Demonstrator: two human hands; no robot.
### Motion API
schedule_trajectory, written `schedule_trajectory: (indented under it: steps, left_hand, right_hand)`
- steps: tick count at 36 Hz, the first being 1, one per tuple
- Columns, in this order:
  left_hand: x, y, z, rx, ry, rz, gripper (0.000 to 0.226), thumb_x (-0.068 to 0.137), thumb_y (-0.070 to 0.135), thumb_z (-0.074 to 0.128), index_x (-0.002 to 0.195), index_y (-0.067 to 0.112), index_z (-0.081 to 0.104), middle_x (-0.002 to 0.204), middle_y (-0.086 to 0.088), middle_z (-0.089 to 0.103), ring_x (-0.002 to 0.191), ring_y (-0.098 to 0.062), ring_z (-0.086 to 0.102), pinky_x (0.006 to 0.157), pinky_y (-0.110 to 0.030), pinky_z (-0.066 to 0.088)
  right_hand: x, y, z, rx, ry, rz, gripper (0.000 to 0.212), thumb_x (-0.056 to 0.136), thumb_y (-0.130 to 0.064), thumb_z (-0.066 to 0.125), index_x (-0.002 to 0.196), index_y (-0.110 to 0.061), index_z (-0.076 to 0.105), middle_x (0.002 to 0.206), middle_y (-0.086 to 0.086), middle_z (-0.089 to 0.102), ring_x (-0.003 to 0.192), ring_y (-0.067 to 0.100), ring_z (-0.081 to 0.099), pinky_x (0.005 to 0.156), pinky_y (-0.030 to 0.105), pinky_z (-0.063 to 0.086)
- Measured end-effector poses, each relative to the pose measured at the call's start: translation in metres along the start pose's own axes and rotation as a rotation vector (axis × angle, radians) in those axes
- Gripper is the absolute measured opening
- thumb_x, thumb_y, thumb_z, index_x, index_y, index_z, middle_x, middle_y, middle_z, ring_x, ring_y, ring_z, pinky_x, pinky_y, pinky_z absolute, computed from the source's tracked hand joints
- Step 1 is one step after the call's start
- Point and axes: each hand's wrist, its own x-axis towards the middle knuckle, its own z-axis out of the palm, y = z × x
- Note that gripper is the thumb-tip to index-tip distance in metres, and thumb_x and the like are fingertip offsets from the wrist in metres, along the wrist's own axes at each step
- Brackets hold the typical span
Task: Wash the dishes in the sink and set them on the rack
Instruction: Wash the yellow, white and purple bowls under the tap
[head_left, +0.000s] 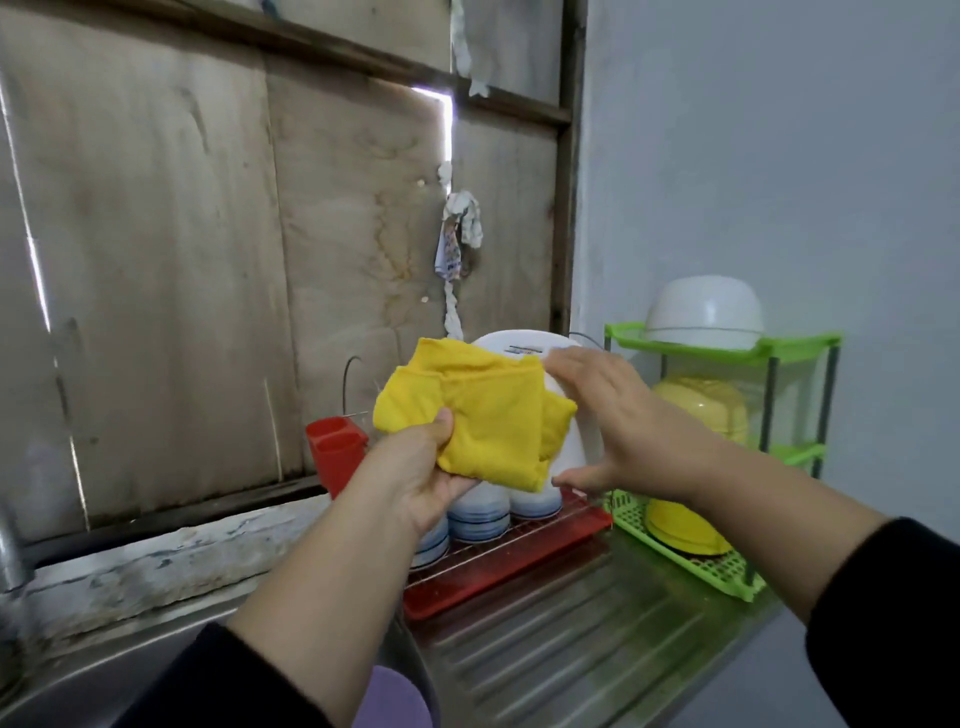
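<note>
White plate held on edge above the red rack, yellow cloth against it.

The left hand (415, 478) pinches a soft, crumpled yellow cloth (478, 415) against the smooth round plate (524, 345), which stands nearly upright. The right hand (618, 415) spans the plate's right rim, fingers on top and thumb underneath. Below, glossy blue-ringed bowls (478, 514) sit upside down on the wire rack (498, 566) beside a green plastic shelf (727, 345).

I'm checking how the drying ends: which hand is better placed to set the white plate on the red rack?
Right. The right hand already holds the plate by its edge, above the rack. The left hand grips the yellow cloth.
</note>
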Motion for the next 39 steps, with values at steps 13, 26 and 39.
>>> schedule_trajectory:
  steps: [13,26,39]
  left_hand:
    - [0.106,0.019,0.112,0.035,-0.026,0.131,0.044,0.095,0.014,0.055,0.136,0.005,0.043,0.136,-0.015,0.052,0.121,-0.029,0.052,0.080,-0.039,0.044]
    - [0.183,0.003,0.210,0.127,-0.110,0.246,0.030,0.091,0.019,0.062,0.116,0.009,0.050,0.097,-0.009,0.057,0.069,-0.020,0.055,0.060,-0.034,0.044]
    - [0.235,-0.025,0.253,0.119,-0.150,0.288,0.046,0.086,0.020,0.067,0.126,0.007,0.049,0.110,-0.010,0.060,0.077,-0.021,0.057,0.079,-0.037,0.045]
  right_hand:
    - [0.037,0.118,-0.033,-0.517,0.004,0.094,0.118,0.029,-0.046,0.093,0.123,0.003,0.041,0.118,0.026,0.059,0.109,0.043,0.057,0.088,0.051,0.049]
    - [0.047,0.245,-0.063,-0.598,-0.098,0.338,0.106,0.073,-0.050,0.073,0.148,-0.006,0.013,0.148,0.011,0.023,0.139,0.029,0.019,0.116,0.034,0.014]
    - [0.053,0.300,-0.060,-0.447,-0.298,0.527,0.109,0.073,-0.055,0.072,0.150,-0.012,0.008,0.150,0.006,0.023,0.138,0.026,0.019,0.109,0.038,0.030]
